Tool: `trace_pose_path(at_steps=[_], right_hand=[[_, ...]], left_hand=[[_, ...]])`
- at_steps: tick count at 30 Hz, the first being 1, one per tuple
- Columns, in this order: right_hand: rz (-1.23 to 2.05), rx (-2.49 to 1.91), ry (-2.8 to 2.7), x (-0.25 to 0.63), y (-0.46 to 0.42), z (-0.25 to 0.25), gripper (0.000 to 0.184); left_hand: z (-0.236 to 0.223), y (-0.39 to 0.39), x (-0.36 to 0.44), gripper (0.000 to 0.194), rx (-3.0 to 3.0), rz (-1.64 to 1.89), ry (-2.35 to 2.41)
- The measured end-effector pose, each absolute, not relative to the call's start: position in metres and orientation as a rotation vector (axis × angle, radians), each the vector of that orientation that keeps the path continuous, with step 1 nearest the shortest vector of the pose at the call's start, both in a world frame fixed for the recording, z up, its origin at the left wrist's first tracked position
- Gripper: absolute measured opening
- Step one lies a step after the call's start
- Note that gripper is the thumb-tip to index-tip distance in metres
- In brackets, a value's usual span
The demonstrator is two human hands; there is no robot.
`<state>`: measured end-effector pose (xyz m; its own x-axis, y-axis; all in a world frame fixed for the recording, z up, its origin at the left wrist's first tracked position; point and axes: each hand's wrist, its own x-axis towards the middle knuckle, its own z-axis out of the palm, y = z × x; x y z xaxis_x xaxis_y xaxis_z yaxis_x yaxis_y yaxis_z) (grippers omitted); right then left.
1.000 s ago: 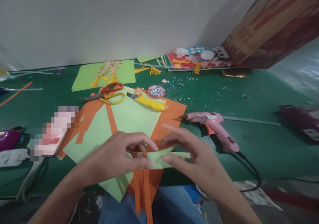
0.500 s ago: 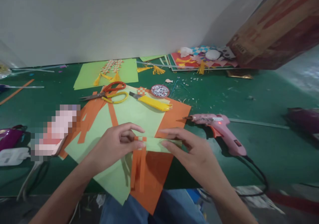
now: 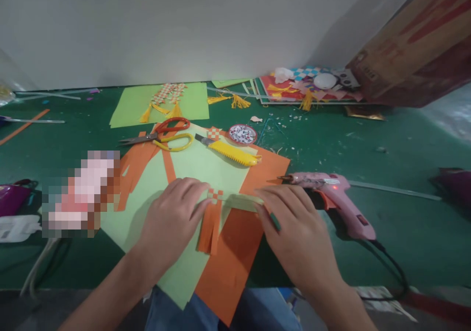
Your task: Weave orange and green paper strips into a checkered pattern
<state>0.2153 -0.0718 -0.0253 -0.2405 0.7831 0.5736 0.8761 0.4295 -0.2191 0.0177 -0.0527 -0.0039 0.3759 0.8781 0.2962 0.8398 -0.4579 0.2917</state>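
A small orange-and-green checkered weave of paper strips [image 3: 216, 194] lies low over the paper sheets. Its orange strips [image 3: 211, 227] hang toward me and its pale green strips [image 3: 239, 202] run to the right. My left hand [image 3: 172, 220] is closed, thumb and fingers pinching the weave's left edge. At the far end of the green strips, my right hand [image 3: 296, 228] pinches them between thumb and fingers. Beneath are a pale green sheet [image 3: 147, 233] and an orange sheet [image 3: 235, 257], partly hidden by my hands.
Scissors [image 3: 156, 137] and a yellow utility knife [image 3: 231, 152] rest on the sheets, near a round dish of small eyes [image 3: 243, 134]. A pink glue gun [image 3: 336, 189] with a lit light lies right. Tasselled woven pieces [image 3: 169, 95] lie behind. A blurred-out object [image 3: 84, 189] sits left.
Both hands have turned palm-down and lowered the woven strips closer to the sheets. The orange strips now lie flatter, and the view has shifted slightly.
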Motion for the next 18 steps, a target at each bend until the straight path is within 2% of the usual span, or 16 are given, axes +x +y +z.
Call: trace_pose_path(at_steps=[5, 14, 18], right_hand=[[-0.104, -1.333, -2.198, 0.206, -0.070, -0.021, 0.021], [-0.070, -1.334, -2.387, 0.202, -0.062, -0.031, 0.022], [-0.009, -1.312, -2.311, 0.205, -0.062, -0.033, 0.023]], left_hand=[[-0.010, -0.054, 0.018, 0.017, 2.826, 0.460, 1.235], [-0.008, -0.048, 0.025, 0.013, 3.018, 0.138, 1.212], [-0.003, -0.037, 0.031, 0.012, 3.183, 0.140, 1.145]])
